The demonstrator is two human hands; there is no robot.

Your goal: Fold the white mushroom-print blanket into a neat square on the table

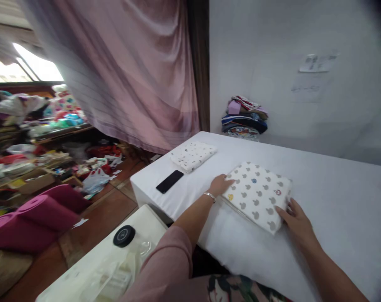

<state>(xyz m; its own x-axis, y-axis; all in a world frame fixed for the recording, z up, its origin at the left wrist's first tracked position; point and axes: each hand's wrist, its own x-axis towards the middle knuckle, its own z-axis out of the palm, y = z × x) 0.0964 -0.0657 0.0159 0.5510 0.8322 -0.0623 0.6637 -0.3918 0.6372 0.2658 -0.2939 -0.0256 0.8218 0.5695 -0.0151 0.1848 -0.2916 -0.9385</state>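
A folded white cloth (256,195) with grey apple-like or mouse-head shapes and a few coloured ones lies on the white-covered table (328,201). My left hand (221,186), a silver bracelet at its wrist, grips the cloth's left edge, with fingertips on top. On the opposite side my right hand (297,220) holds the right edge, thumb on the upper face and fingers along the side. A second folded white cloth (193,156) with small dark prints rests at the far left of the table. Beside it lies a black phone (169,181).
A lower white surface (92,260) at the left carries a round black lid (124,235) and clear plastic. Folded clothes (245,119) are stacked behind the table against the wall. A pink curtain (140,71) hangs at the back. Magenta rolls (39,218) lie on the floor.
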